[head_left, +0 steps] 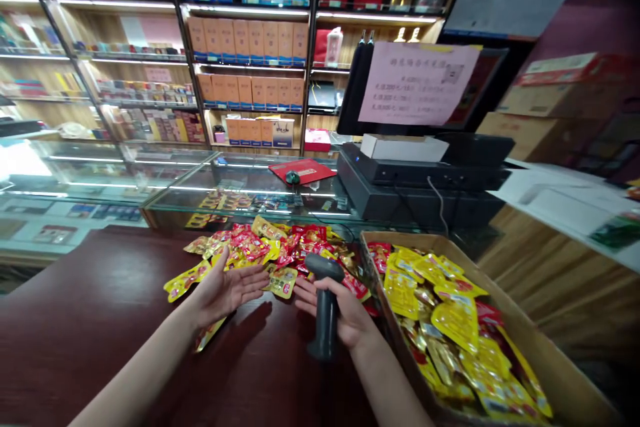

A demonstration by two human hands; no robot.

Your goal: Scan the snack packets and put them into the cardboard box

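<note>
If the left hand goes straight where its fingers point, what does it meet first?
Probably the yellow snack packet just beyond the left hand; depth is unclear. Passing over it, next comes the right hand holding the barcode scanner.

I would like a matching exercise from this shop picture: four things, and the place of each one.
Things:
1. dark grey plastic barcode scanner
2. pink paper notice
3. flat red folder
4. yellow foil snack packets

Places:
A. on the glass counter
B. in the open brown cardboard box
C. in the right hand
D. in front of the black monitor

Pairs: 1-C, 2-D, 3-A, 4-B
</note>
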